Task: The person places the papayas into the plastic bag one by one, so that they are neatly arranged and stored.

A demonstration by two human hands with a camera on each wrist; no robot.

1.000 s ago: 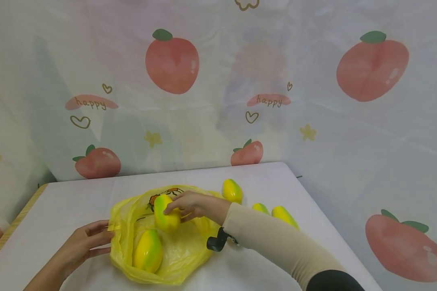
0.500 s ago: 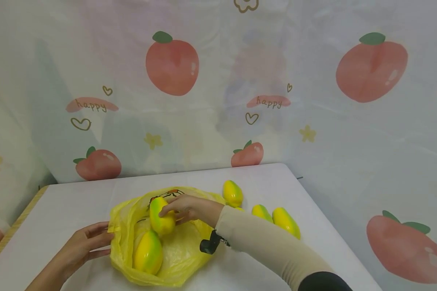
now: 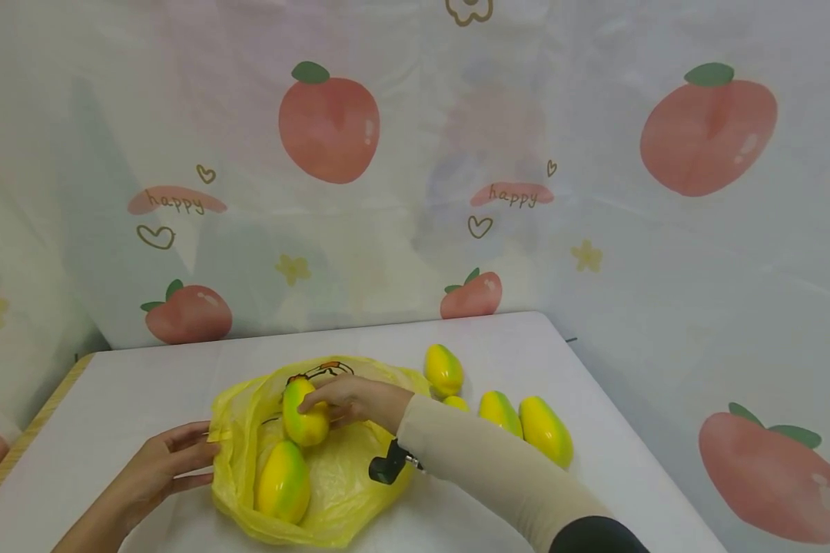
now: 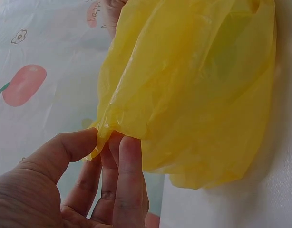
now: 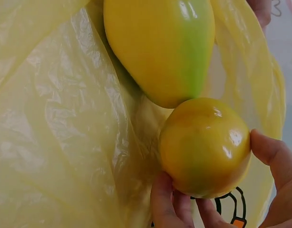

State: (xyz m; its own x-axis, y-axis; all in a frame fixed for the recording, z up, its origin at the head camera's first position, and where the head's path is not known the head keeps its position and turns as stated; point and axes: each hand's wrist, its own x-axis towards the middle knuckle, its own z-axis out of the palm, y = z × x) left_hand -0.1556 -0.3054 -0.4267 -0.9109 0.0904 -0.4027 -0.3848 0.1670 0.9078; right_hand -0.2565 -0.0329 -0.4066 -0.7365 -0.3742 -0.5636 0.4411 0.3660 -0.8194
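A thin yellow plastic bag (image 3: 360,484) lies on the table with its mouth spread wide. At its left rim, my left hand (image 3: 169,465) pinches the plastic between thumb and fingers, seen closely in the left wrist view on the bag (image 4: 184,95). Inside the bag, my right hand (image 3: 353,399) grips a glossy yellow-green mango (image 3: 304,415). Just below it a second mango (image 3: 283,484) rests in the bag. In the right wrist view the gripped mango (image 5: 205,147) appears end-on between thumb and fingertips, against or very near the other mango (image 5: 160,47).
Right of the bag, several more mangoes (image 3: 546,432) lie on the white table (image 3: 595,476), one partly hidden behind my right sleeve (image 3: 484,461). A printed fabric backdrop (image 3: 387,253) stands along the table's far edge.
My right hand has carried its mango slightly left and down, closer to the mango in the bag. My left hand stays at the rim. More of the mangoes at right show past the sleeve.
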